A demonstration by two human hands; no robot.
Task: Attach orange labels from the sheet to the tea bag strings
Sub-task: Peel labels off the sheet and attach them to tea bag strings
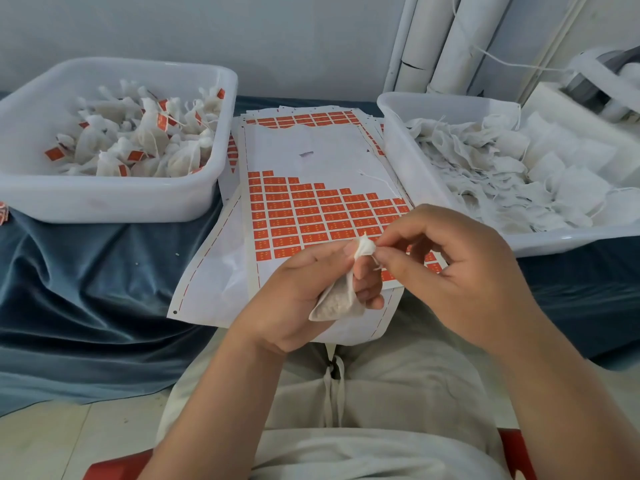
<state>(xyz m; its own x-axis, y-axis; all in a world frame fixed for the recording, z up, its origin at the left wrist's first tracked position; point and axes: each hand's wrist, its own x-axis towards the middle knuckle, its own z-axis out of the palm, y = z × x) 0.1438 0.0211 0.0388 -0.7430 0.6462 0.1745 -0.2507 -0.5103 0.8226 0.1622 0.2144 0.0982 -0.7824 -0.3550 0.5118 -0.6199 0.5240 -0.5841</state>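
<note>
A person's left hand (298, 299) curls its fingers around a small white mesh tea bag (337, 303) held above their lap, while the right hand (460, 271) pinches the bag's thin white string (375, 262) at its gathered top. Just behind the hands, a white backing sheet (311, 147) of small orange rectangular labels (311, 216) lies on a surface draped in blue velvet cloth (86, 289). A white plastic tub (104, 206) of labelled bags sits to its left, and another white plastic tub (398, 133) of unlabelled bags to its right.
</note>
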